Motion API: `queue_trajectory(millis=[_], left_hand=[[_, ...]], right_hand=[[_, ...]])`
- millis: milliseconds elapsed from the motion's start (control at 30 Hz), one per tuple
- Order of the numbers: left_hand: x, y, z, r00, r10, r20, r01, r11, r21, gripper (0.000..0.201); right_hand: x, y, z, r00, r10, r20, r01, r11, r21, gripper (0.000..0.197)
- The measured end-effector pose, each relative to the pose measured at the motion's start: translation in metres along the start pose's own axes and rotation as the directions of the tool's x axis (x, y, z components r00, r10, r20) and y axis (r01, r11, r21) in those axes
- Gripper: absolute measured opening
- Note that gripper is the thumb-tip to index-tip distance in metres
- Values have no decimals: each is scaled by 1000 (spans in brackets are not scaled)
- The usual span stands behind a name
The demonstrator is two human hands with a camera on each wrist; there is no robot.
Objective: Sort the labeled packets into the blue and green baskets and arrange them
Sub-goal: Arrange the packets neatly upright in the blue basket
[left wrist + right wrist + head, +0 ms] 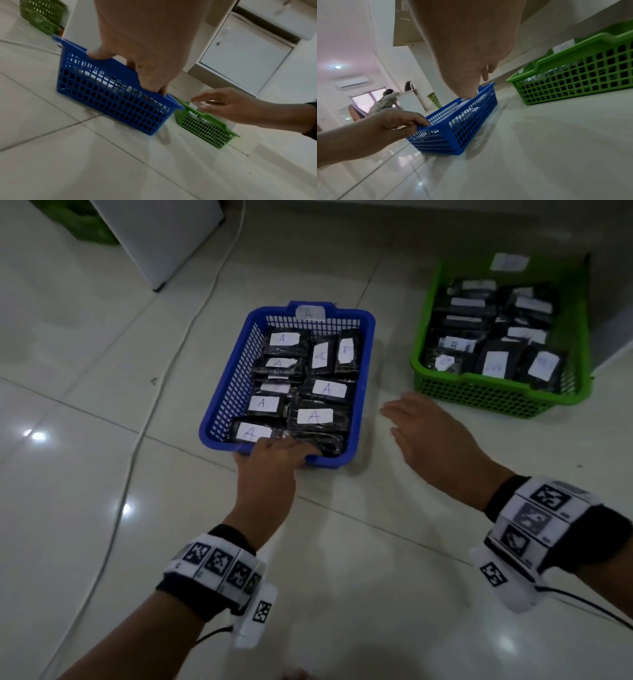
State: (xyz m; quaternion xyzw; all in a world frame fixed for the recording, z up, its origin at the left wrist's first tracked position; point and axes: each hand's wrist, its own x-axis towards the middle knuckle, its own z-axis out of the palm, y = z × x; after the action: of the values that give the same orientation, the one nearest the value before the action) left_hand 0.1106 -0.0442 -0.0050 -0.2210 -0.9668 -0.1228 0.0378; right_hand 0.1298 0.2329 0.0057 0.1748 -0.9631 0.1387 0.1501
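The blue basket [226,392] stands on the tiled floor and holds several black packets with white "A" labels [315,416]. My left hand [274,453] grips its near rim, the fingers curled over into the basket. In the left wrist view the thumb of my left hand [145,54] presses the rim of the blue basket [111,94]. To the right stands the green basket [479,395] with several labeled black packets [495,366]. My right hand [421,429] hovers between the two baskets with straight fingers, holding nothing.
A white cable [164,371] runs across the floor left of the blue basket. A white cabinet [164,237] and another green basket [85,224] stand at the far left. A white cupboard [240,56] lies behind the green basket. A person [385,100] is far off.
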Motion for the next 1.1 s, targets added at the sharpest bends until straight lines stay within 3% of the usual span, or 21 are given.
queue_trajectory(millis=[67,167,300,533,633,767,967,1033,1100], left_hand=[[24,-3,17,1000,28,7,-27,991,-135,73],[59,2,34,997,73,-29,-78,976,-205,79],[110,10,39,989,134,-70,-147,955,-258,74],[193,24,32,974,216,-68,-226,943,-245,56],[210,34,38,970,228,-91,-244,934,-260,57],[217,42,38,958,282,-46,-284,922,-265,55],[219,42,26,928,367,64,-335,897,-289,60],[218,41,19,940,325,105,-286,916,-279,65],[199,47,8,960,199,196,-158,966,-207,71]], right_hand=[[-6,22,-10,990,131,-48,-136,985,-110,48],[-19,63,-25,961,270,-66,-277,932,-234,60],[-39,106,-28,906,421,-41,-421,890,-173,60],[-47,115,-14,957,280,-76,-290,931,-222,72],[-47,109,-22,951,269,-149,-296,935,-198,64],[-48,103,-21,889,451,-82,-453,892,-6,66],[-39,87,-38,801,587,118,-594,804,35,69],[-39,74,-53,809,572,135,-579,815,17,69],[-47,60,-68,811,558,177,-565,825,-12,61]])
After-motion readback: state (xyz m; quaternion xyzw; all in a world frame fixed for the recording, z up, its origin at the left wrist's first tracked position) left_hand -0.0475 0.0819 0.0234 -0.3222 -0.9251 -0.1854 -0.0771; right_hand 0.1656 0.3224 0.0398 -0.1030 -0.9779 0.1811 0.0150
